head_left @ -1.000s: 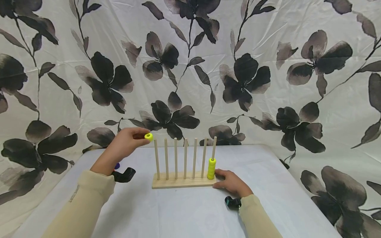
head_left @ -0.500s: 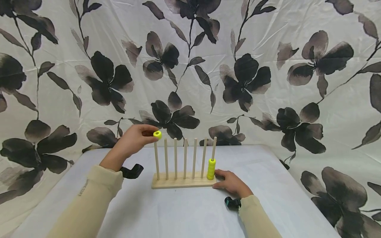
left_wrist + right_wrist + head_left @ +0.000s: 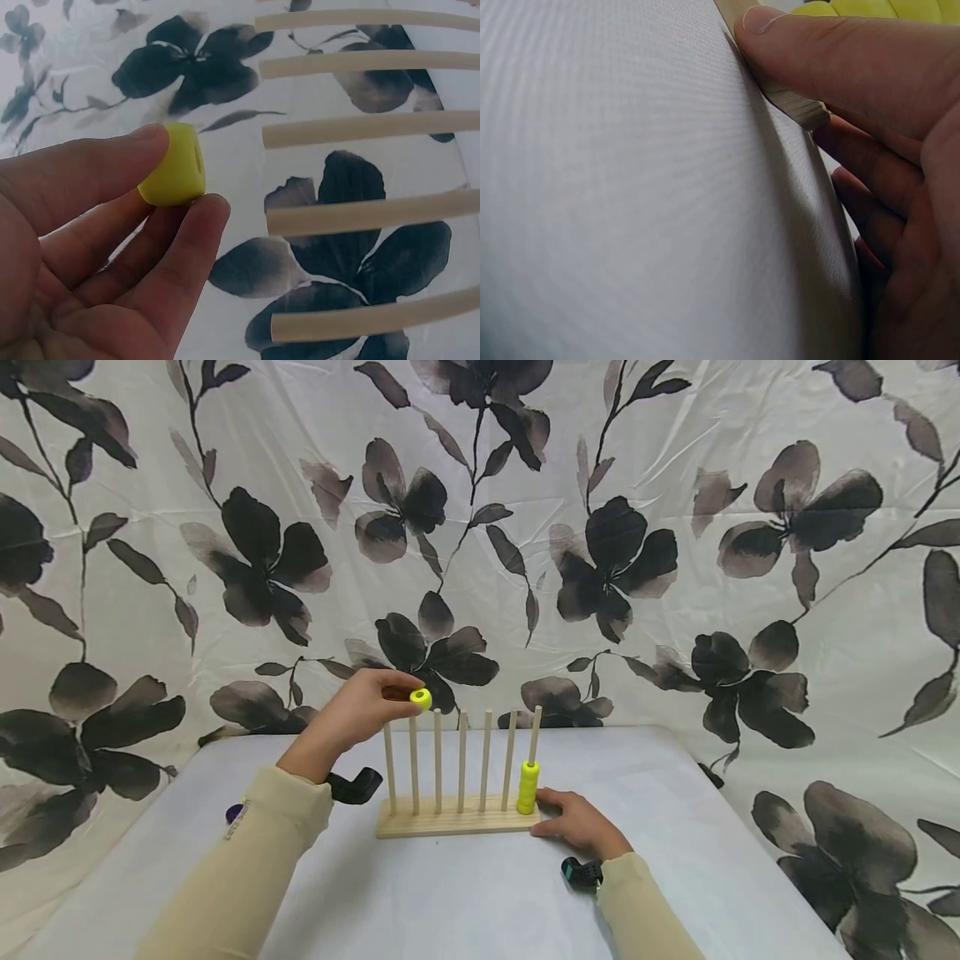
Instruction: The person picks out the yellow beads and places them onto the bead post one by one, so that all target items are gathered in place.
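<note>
High over the left part of the wooden peg rack [image 3: 457,827], my left hand [image 3: 356,708] pinches a yellow bead [image 3: 421,699] between thumb and fingertips. In the left wrist view the bead [image 3: 180,169] has its hole turned toward the pegs and is apart from them. Several upright pegs stand in a row on the rack. A stack of yellow beads [image 3: 528,787] sits on the rightmost peg. At the rack's right end my right hand [image 3: 579,823] grips the base, with its thumb [image 3: 840,64] along the front edge and the other fingers behind, partly hidden.
A small purple object [image 3: 235,813] lies at the left of the white table [image 3: 465,902], partly hidden by the left sleeve. A floral cloth [image 3: 480,568] hangs behind the table's far edge.
My left hand has carried the yellow bead rightward and slightly up, from left of the rack to over its left pegs. The right hand has stayed at the base.
</note>
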Demonstrator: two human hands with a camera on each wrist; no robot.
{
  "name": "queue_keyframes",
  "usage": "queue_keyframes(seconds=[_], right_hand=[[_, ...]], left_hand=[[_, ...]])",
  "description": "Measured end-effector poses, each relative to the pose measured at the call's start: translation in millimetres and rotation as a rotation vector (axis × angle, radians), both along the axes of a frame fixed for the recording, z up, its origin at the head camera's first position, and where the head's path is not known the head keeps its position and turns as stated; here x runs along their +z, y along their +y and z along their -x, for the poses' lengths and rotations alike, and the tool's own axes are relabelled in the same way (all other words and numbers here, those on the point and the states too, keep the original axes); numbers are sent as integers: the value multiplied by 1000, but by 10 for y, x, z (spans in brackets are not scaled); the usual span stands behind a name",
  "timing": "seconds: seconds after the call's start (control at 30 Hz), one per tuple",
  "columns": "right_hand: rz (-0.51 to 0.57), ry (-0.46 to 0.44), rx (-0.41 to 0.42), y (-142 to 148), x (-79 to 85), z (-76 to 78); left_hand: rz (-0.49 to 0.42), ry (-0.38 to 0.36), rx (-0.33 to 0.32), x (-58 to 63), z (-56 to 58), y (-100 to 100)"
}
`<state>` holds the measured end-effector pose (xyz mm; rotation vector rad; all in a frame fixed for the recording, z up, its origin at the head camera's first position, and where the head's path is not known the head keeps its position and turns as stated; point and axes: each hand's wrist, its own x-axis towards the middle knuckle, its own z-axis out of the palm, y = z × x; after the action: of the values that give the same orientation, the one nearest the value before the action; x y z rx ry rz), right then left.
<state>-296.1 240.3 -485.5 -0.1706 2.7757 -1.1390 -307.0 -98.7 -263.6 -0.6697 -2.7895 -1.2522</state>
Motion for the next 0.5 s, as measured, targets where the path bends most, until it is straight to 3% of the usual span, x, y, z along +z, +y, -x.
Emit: queue_keyframes(seconds=[0.5], right_hand=[[13, -2, -2, 3, -6, 16]], left_hand=[[-32, -37, -55, 71, 20, 344]])
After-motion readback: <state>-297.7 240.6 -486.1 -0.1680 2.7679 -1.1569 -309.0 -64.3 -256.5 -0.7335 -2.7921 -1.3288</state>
